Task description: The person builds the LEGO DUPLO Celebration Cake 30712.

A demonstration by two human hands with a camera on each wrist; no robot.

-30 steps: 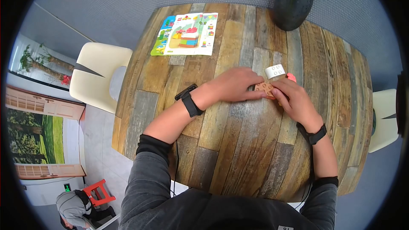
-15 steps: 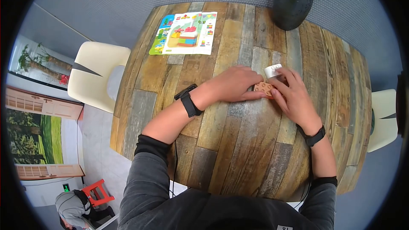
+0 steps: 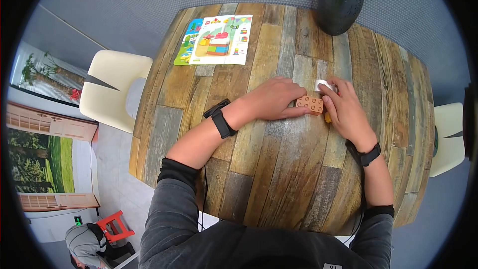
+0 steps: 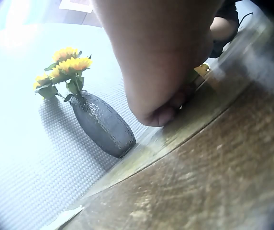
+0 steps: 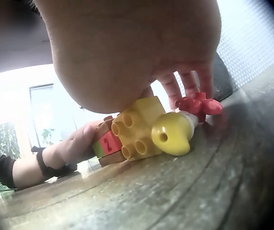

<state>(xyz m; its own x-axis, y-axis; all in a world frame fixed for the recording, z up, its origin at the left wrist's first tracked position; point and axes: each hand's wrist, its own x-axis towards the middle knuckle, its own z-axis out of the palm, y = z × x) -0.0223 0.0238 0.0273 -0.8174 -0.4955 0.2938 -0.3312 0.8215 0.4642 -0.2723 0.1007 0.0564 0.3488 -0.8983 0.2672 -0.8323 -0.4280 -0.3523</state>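
Observation:
My left hand (image 3: 279, 98) holds the left end of a brown studded brick (image 3: 309, 103) on the table. The right wrist view shows this hand (image 5: 77, 144) against a stack with a red brick marked 2 (image 5: 110, 143), green beside it and brown above and below. My right hand (image 3: 351, 114) has its fingers round a white brick (image 3: 321, 84) just behind the stack; their exact hold is partly hidden. Beneath the right palm lie a yellow studded brick (image 5: 149, 120) and a rounded yellow piece (image 5: 173, 134). A red petal-shaped piece (image 5: 201, 106) is by the fingertips.
A picture leaflet (image 3: 214, 41) lies at the table's back left. The dark vase (image 3: 341, 2) with sunflowers stands at the back edge. Cream chairs flank the table, the left one (image 3: 107, 94) nearer. Another person (image 3: 84, 241) is at the lower left.
The right hand has shifted from the brown brick to the white one. The white brick has turned, so its studs no longer show. The left hand stays on the stack.

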